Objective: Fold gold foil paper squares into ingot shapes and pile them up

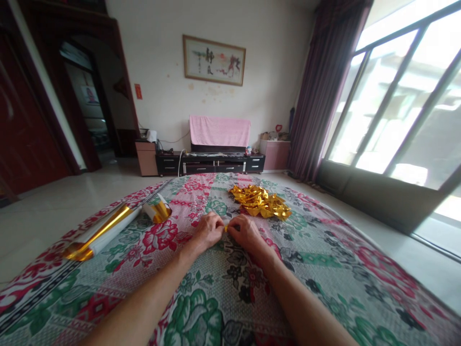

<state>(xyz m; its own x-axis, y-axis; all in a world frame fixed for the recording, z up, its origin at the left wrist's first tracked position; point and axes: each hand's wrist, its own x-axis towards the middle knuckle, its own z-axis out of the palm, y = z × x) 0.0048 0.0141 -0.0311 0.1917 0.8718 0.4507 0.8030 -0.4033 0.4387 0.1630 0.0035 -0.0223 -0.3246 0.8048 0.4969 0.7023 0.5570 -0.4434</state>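
Note:
My left hand (211, 228) and my right hand (246, 231) meet above the middle of a flower-patterned tablecloth (194, 307). Both are closed in a pinch on a small piece of gold foil paper (226, 228), of which only a sliver shows between the fingertips. Its exact shape is hidden by my fingers. Just beyond my right hand lies a pile of folded gold foil pieces (261, 202). Left of my left hand, a short curled sheet of gold foil paper (158, 211) rests beside a longer loose roll of gold and white paper (103, 233).
Past the table's far edge stands a low black TV cabinet (218, 166), with a pink cloth (219, 130) draped over the screen on it. A purple curtain (313, 91) and a large window (396, 101) are on the right. A doorway (86, 96) opens at the left.

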